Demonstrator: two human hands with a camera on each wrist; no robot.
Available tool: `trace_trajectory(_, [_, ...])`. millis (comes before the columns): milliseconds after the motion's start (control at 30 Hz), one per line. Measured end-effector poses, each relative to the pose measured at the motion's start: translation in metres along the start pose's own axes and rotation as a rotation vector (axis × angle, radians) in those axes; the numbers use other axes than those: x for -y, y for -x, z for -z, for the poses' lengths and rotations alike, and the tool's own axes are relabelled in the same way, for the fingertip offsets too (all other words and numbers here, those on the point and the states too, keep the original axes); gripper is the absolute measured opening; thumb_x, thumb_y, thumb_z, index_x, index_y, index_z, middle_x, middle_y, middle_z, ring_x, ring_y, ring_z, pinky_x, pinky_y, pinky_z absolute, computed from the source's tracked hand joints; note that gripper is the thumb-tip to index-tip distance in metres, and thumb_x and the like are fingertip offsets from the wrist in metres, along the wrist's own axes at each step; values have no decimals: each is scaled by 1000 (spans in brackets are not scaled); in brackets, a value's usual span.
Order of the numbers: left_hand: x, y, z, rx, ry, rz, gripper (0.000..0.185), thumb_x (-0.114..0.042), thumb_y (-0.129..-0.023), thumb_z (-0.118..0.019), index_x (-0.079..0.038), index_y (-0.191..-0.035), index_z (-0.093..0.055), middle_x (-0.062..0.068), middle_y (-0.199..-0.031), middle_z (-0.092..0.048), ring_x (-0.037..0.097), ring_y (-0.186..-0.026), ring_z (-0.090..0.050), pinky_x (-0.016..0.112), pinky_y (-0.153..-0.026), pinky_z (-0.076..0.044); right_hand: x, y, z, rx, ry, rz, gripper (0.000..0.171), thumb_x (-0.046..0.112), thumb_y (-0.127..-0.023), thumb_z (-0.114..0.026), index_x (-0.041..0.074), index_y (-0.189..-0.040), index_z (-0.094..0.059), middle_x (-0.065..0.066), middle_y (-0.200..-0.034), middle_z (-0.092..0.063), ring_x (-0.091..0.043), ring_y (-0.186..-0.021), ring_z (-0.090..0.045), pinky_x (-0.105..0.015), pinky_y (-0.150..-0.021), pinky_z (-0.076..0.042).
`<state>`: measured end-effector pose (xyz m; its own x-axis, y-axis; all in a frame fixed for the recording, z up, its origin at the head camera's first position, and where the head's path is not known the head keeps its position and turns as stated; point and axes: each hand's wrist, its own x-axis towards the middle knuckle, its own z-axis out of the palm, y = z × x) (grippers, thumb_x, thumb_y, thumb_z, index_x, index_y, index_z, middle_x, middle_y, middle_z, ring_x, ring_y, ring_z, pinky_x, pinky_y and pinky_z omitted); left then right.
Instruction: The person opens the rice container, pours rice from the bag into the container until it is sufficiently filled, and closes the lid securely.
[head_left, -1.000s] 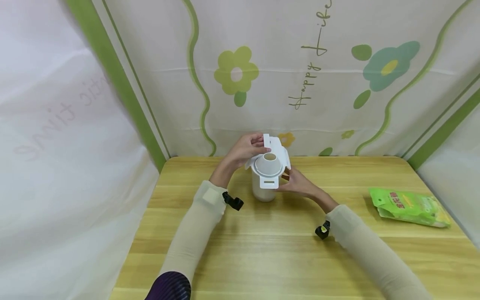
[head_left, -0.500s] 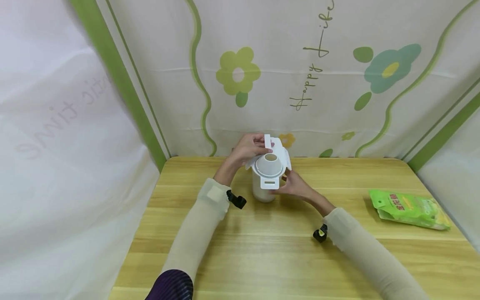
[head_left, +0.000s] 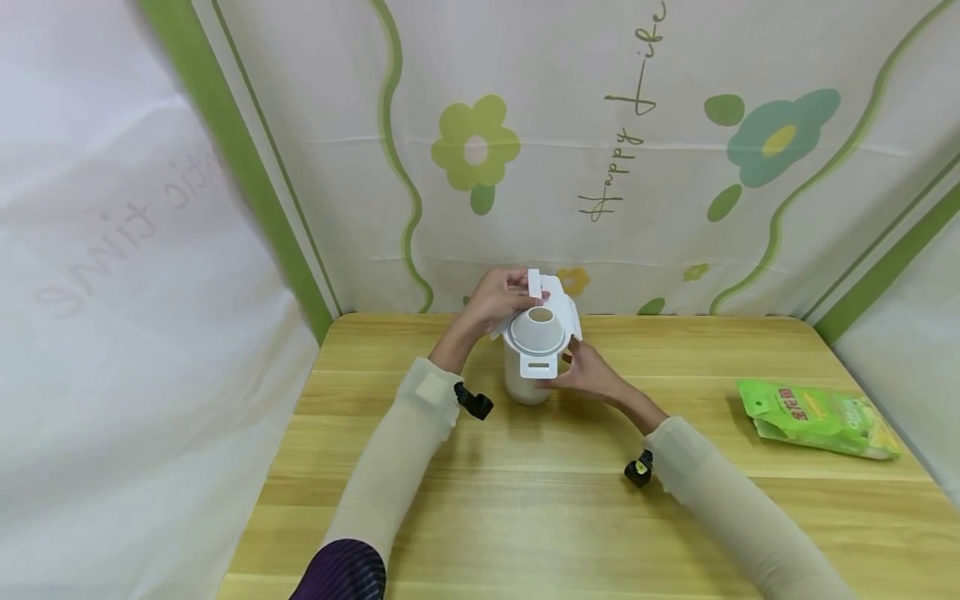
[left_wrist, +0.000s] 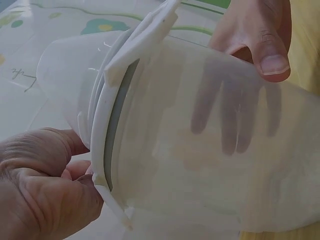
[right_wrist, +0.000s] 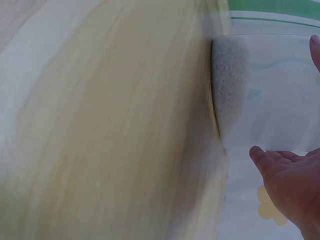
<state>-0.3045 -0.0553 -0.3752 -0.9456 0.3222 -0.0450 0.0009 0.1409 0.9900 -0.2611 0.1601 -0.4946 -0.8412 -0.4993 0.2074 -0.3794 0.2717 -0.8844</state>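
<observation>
Left hand (head_left: pixel 501 297) in the head view curls its fingers round the far-left edge of the lid (head_left: pixel 537 330) on the white container (head_left: pixel 527 377), which stands upright near the back of the desk (head_left: pixel 480 500); right hand (head_left: pixel 588 371) grips its near-right side, so both sit equally close, long axis vertical. A green packet (head_left: pixel 817 415) lies well apart, right. Left wrist view: fingers (left_wrist: pixel 45 185) pinch the lid rim. Right wrist view: thumb (right_wrist: pixel 265 160) touches the container wall
</observation>
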Motion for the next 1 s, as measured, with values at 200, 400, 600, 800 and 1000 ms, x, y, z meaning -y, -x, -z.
trace_trajectory(200, [0, 1, 0, 0, -32, -12, 54, 7, -93, -76, 7, -145, -59, 22, -122, -73, 32, -114, -74, 35, -98, -59, 1, 0, 0, -3, -1, -7, 122, 4, -76, -95, 14, -169, -16, -18, -163, -41, -38, -149, -41, -60, -115, -43])
trace_trajectory(400, [-1, 2, 0, 3, -29, 3, 51, 6, -94, -75, 5, -143, -61, 22, -120, -75, 31, -112, -75, 34, -97, -60, -1, 0, -1, -16, 8, -7, 120, 6, -76, -96, 10, -168, -19, -20, -161, -45, -39, -147, -44, -57, -113, -46])
trace_trajectory(600, [-3, 4, 2, 1, -29, 4, 55, 3, -96, -75, 4, -148, -57, 21, -120, -76, 30, -113, -75, 35, -99, -59, -2, 0, -1, -34, -17, -16, 120, 7, -74, -97, 12, -167, -21, -17, -160, -45, -36, -147, -45, -55, -114, -46])
trace_trajectory(800, [-9, 8, 7, -11, -44, -12, 67, -2, -96, -77, 2, -156, -48, 18, -118, -78, 27, -116, -74, 33, -100, -58, -2, 1, -1, -39, -51, -17, 117, 5, -74, -97, 11, -166, -25, -15, -161, -45, -37, -147, -45, -57, -115, -45])
trace_trajectory(1000, [-17, 14, 16, -30, -20, -33, 73, 1, -94, -79, 5, -158, -43, 21, -120, -76, 30, -115, -75, 33, -98, -59, -3, 1, 1, -14, -35, -33, 108, 12, -77, -97, 19, -164, -32, -9, -162, -44, -35, -149, -42, -64, -115, -42])
